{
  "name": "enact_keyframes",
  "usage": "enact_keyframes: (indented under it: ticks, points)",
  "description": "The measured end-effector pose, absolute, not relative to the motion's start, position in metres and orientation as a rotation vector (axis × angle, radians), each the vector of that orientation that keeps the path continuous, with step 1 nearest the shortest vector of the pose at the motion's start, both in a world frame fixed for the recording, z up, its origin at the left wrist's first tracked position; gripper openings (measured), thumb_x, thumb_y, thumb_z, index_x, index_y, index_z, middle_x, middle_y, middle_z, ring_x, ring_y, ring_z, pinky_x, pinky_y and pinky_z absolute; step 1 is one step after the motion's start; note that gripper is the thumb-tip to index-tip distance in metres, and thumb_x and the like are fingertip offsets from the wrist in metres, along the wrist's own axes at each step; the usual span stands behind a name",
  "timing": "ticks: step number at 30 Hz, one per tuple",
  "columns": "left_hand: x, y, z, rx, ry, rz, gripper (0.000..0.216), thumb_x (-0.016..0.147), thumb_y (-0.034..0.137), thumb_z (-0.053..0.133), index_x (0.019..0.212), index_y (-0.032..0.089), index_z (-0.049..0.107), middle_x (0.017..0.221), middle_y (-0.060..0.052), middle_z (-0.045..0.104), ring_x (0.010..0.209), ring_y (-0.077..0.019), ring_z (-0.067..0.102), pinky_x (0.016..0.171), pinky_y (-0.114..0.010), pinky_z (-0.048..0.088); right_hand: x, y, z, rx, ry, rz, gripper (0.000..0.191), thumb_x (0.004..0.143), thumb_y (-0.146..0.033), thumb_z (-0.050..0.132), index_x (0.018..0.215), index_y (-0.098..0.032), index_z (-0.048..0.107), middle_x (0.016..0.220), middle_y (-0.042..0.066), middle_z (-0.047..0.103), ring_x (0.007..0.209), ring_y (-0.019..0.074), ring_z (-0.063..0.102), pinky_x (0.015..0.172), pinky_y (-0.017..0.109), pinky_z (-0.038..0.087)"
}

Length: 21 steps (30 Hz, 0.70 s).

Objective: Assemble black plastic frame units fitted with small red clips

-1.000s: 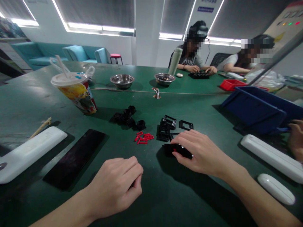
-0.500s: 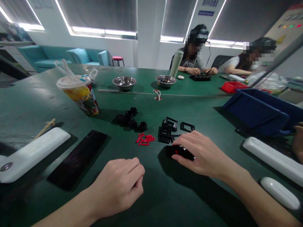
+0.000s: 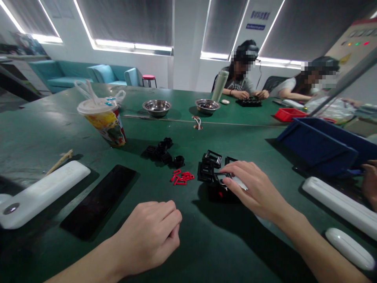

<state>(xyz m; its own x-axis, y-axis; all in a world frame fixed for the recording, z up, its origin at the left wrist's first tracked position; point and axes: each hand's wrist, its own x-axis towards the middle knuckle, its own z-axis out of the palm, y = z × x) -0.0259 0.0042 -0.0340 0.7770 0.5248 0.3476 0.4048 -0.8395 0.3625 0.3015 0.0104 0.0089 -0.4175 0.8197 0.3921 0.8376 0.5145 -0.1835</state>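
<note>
- Head view: a person sits at a dark green desk (image 3: 191, 232), both bare hands low over it.
- Right hand (image 3: 251, 188), palm down, has thumb and fingers narrowed on a thin black rectangular frame (image 3: 219, 179).
- Just below that frame lies a glossy dark piece with a small red spot (image 3: 219, 195), in the hand's shadow; a bright patch under the fingers is too unclear for me to place.
- Left hand (image 3: 154, 228) is curled into a loose fist near the desk's front edge; I cannot tell whether anything is inside it.
- Just beyond the right fingertips, more black rectangular frames (image 3: 205, 172) overlap in a pile.
- To the left of that pile, thin red plastic rectangles (image 3: 184, 178) lie scattered together, with a cluster of chunky black parts (image 3: 161, 151) behind them.
- A flat black slab (image 3: 100, 200) lies left of the left hand, beside a long white rounded case (image 3: 44, 196).
- Farther back stand a lidded, colourfully printed drink cup (image 3: 104, 127) and a shiny steel bowl (image 3: 157, 109); a deep blue plastic bin (image 3: 319, 141) is on the right.
</note>
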Motion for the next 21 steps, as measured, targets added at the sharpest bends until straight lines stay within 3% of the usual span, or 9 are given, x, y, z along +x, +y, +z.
enact_keyframes:
  ticks: [9, 21]
  points:
    - [-0.025, 0.003, -0.033, 2.729, 0.699, 0.657, 0.017, 0.1, 0.013, 0.05, 0.089, 0.021, 0.06, 0.081, 0.0, 0.058, 0.068, -0.0184, 0.052, 0.061, -0.035, 0.034, 0.329, 0.032, 0.002, -1.649, -2.038, -0.162, 0.022, 0.102, -0.036, 0.056, 0.1, -0.021, 0.072, 0.097, 0.009, 0.075, 0.086, 0.0269, 0.071, 0.078, 0.04, 0.052]
    - [-0.026, 0.003, -0.033, 2.728, 0.703, 0.625, 0.016, 0.101, 0.014, 0.05, 0.091, 0.02, 0.061, 0.083, 0.0, 0.059, 0.069, -0.0187, 0.053, 0.061, -0.035, 0.033, 0.35, 0.041, -0.015, -1.847, -1.997, -0.197, 0.027, 0.095, -0.038, 0.057, 0.094, -0.022, 0.079, 0.098, 0.01, 0.077, 0.077, 0.025, 0.07, 0.071, 0.04, 0.053]
